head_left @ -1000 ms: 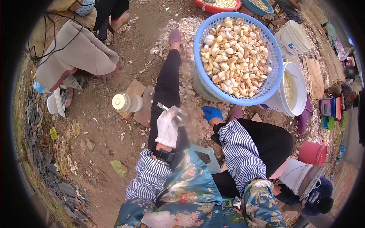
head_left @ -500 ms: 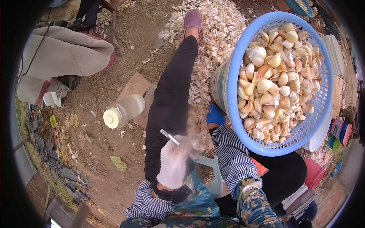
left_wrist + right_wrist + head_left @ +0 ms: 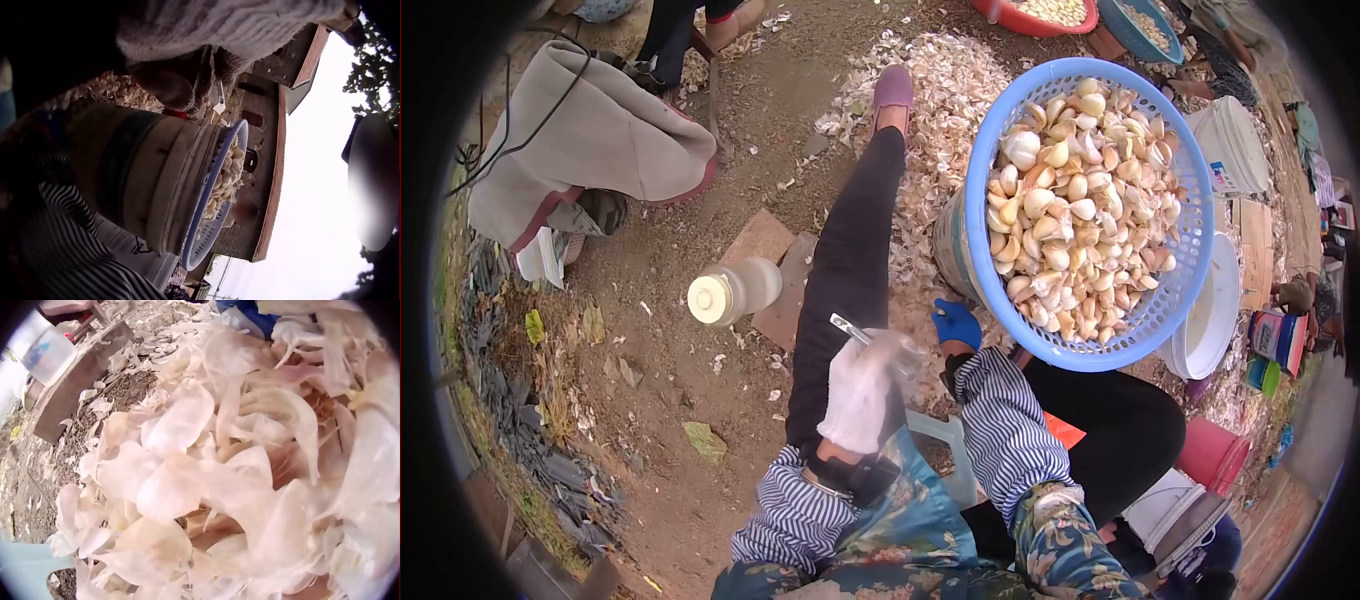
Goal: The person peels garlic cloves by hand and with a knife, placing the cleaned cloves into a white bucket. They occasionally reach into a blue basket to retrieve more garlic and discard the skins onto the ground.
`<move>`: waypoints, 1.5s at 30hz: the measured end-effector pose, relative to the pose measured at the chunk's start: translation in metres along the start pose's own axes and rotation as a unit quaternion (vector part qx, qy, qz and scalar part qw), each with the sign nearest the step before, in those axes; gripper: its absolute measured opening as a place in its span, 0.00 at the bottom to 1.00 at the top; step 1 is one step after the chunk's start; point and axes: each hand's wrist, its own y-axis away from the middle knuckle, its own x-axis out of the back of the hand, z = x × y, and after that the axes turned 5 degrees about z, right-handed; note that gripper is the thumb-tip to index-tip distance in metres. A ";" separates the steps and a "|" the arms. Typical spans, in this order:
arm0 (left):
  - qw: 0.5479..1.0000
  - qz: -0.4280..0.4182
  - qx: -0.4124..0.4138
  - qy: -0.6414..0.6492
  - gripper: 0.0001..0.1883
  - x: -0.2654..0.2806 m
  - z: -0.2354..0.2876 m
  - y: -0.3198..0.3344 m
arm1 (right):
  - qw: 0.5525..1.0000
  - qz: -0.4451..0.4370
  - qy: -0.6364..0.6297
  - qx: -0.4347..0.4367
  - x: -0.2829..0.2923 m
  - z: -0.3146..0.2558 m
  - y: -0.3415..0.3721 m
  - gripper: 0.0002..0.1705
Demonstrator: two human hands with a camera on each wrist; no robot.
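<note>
In the head view my left hand (image 3: 862,390), in a white knitted glove, grips a slim tool (image 3: 848,328) with a metal end above the left thigh. The left wrist view shows the glove's underside and a short metal blade (image 3: 219,99) below it. My right hand (image 3: 956,322), in a blue glove, reaches down beside the bucket, at a heap of garlic skins (image 3: 945,90). In the right wrist view only a bit of blue glove (image 3: 255,315) shows behind the skins; the fingertips are hidden. A blue basket (image 3: 977,215) of garlic cloves (image 3: 1080,210) stands close by.
The basket rests on a tall bucket (image 3: 150,169). A lidded jar (image 3: 735,290) stands left of the outstretched leg (image 3: 850,260). White buckets (image 3: 1230,145) stand to the right, a pink bucket (image 3: 1212,455) lower right. A pale blue plastic stool (image 3: 960,450) shows between the legs.
The head view tilted and came nearer the basket, then drew back. My left hand still grips the tool, its fingers blurred by motion. The right hand stays low beside the bucket.
</note>
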 end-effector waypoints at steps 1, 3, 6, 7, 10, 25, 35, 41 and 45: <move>1.000 -0.012 -0.001 0.020 0.09 0.000 -0.002 0.002 | 1.000 0.001 -0.021 0.014 0.012 -0.004 0.005 0.15; 0.998 -0.042 -0.025 0.035 0.08 0.008 -0.012 -0.004 | 0.998 0.005 -0.055 0.016 0.033 -0.011 0.007 0.15; 0.996 -0.058 -0.038 0.049 0.08 0.019 -0.028 -0.012 | 0.994 -0.052 -0.092 -0.033 0.058 -0.020 0.012 0.15; 0.996 -0.066 -0.031 0.044 0.07 0.021 -0.030 -0.014 | 0.990 -0.063 -0.114 -0.046 0.068 -0.030 0.014 0.15; 0.996 -0.082 -0.042 0.008 0.06 0.021 -0.031 -0.006 | 0.979 -0.079 -0.168 -0.078 0.103 -0.052 0.024 0.16; 0.858 -0.180 -0.237 -0.419 0.06 0.001 -0.067 0.048 | 0.989 0.045 0.038 0.138 0.210 -0.146 0.114 0.26; 0.947 -0.222 -0.040 -0.227 0.06 0.003 -0.047 0.081 | 0.983 -0.022 -0.147 0.109 0.219 -0.145 0.128 0.30; 0.972 -0.177 -0.092 -0.126 0.03 0.018 -0.039 0.071 | 0.992 0.070 0.078 0.074 0.245 -0.155 0.121 0.26; 0.936 -0.164 -0.141 -0.279 0.04 0.004 -0.042 0.087 | 0.989 0.059 -0.099 0.093 0.257 -0.151 0.121 0.20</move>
